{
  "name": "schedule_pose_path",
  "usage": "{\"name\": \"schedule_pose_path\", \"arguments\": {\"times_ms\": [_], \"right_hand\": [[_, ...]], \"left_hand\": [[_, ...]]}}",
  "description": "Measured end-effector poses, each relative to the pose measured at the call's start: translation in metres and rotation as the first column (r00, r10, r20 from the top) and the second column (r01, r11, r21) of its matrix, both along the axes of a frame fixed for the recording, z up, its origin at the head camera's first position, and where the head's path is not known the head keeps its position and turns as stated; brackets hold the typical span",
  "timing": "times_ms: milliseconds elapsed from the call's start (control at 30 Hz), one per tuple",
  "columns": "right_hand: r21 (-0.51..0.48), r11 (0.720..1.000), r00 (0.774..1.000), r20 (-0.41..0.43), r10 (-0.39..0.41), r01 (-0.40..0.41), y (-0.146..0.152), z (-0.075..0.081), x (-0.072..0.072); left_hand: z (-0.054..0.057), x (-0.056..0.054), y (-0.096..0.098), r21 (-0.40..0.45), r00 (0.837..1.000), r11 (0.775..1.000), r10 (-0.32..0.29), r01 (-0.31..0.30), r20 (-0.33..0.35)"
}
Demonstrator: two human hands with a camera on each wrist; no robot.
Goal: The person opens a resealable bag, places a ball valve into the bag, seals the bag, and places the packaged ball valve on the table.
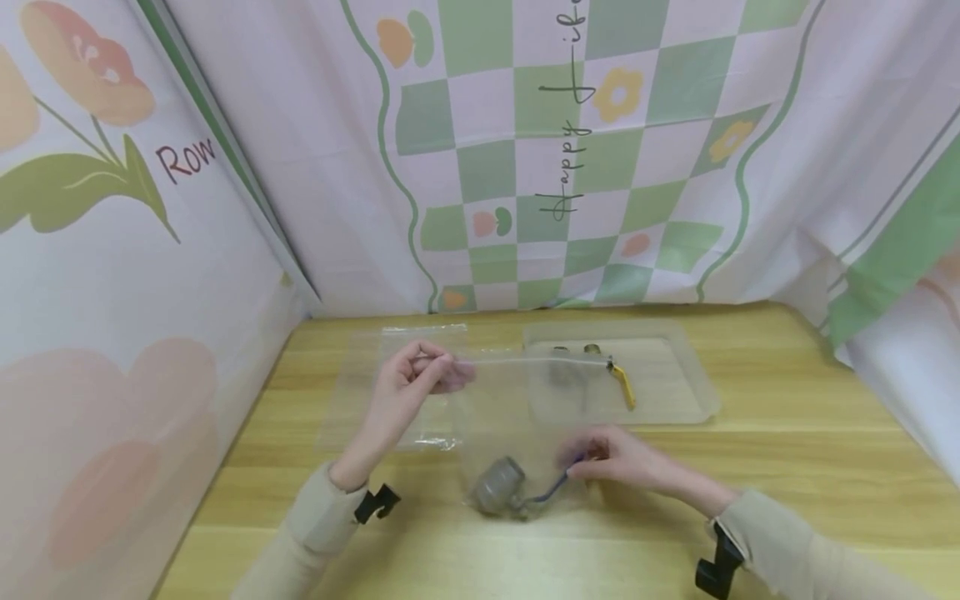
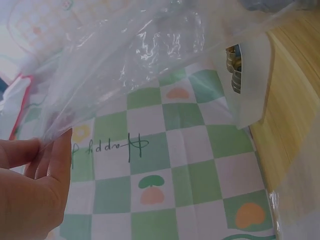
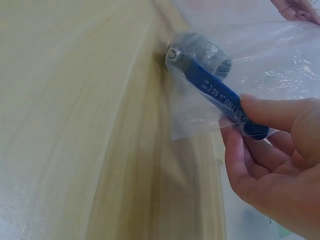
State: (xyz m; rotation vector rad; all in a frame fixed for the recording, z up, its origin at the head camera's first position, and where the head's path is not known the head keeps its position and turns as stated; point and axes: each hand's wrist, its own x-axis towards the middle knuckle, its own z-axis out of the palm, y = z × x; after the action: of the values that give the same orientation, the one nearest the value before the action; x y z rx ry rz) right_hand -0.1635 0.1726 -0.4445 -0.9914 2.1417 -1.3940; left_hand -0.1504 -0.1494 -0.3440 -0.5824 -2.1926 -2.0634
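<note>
A ball valve with a grey metal body hangs low inside a clear plastic bag, close over the table. Its blue lever handle bears white lettering, "SS 1" BALL VALVE", in the right wrist view. My right hand pinches the free end of that handle between thumb and fingers, at the bag's side. Higher up and to the left, my left hand pinches a corner of the bag's top edge, and the film stretches away from those fingertips in the left wrist view.
Behind the bag stands a translucent tray with a yellow handle and small metal parts, partly seen through the film. More clear plastic bags lie flat at the left. Printed curtains rise around the wooden table.
</note>
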Motion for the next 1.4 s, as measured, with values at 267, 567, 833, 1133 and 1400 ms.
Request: {"name": "schedule_pose_path", "arguments": {"times_ms": [267, 567, 833, 1133, 1400], "right_hand": [[-0.015, 1.0, 0.999, 0.042, -0.023, 0.024, -0.002, -0.003, 0.002], [-0.091, 0.996, 0.96, 0.28, 0.02, 0.005, -0.001, -0.007, 0.003], [-0.175, 0.984, 0.93, 0.357, 0.086, -0.024, 0.007, -0.007, 0.008], [-0.182, 0.983, 0.894, 0.441, 0.084, -0.002, 0.023, -0.005, 0.016], [-0.251, 0.968, 0.856, 0.496, 0.144, -0.018, 0.039, -0.007, 0.023]], "left_hand": [[-0.002, -0.01, -0.004, 0.017, 0.998, 1.0, 0.025, -0.026, 0.054], [-0.006, -0.02, -0.008, 0.033, 0.994, 0.999, 0.036, -0.039, 0.1], [-0.01, -0.025, -0.005, 0.036, 0.985, 0.998, 0.037, -0.044, 0.168], [-0.018, -0.032, 0.004, 0.038, 0.98, 0.999, -0.014, 0.007, 0.198], [-0.026, -0.038, 0.017, 0.024, 0.965, 1.0, -0.017, 0.011, 0.261]]}}
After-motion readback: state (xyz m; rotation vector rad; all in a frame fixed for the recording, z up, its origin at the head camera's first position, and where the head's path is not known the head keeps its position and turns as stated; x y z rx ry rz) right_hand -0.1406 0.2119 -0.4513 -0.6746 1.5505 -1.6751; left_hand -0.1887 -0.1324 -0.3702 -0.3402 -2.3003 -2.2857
